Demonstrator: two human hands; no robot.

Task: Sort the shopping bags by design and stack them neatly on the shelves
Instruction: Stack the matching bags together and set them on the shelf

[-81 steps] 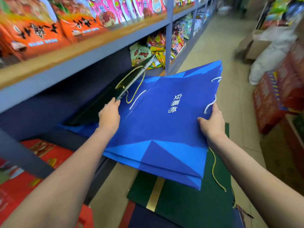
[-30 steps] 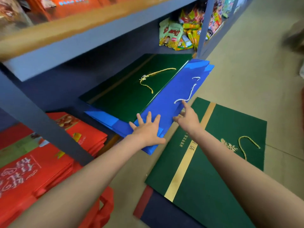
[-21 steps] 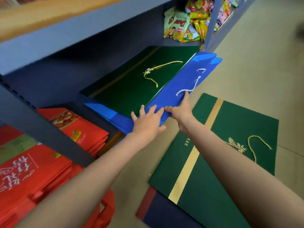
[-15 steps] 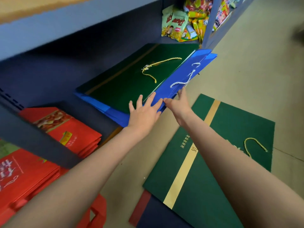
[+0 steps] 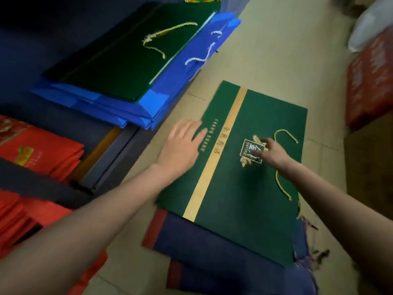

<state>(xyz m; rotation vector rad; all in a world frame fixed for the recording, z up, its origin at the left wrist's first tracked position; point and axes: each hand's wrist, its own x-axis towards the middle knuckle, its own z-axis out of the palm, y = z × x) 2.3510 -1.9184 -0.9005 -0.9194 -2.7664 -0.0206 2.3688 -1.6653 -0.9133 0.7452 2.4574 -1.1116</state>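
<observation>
The head camera is looking steeply down, close over the floor (image 5: pixel 265 50), with the shelf (image 5: pixel 110 145) lying toward nine o'clock.

This is looking like a small shop or its stockroom. A low metal shelf (image 5: pixel 119 145) is running along the left, carrying flat stock in piles: blue paper bags (image 5: pixel 131 107) with a dark green bag (image 5: pixel 119 58) lying on top, and red bags (image 5: pixel 38 152) stacking up on the level below. More gift bags, a green one with a gold stripe (image 5: pixel 244 167) over navy ones (image 5: pixel 212 252), are lying on the tiled floor (image 5: pixel 276 50). Red cartons (image 5: pixel 370 81) are sitting at the right edge, across the aisle.
</observation>
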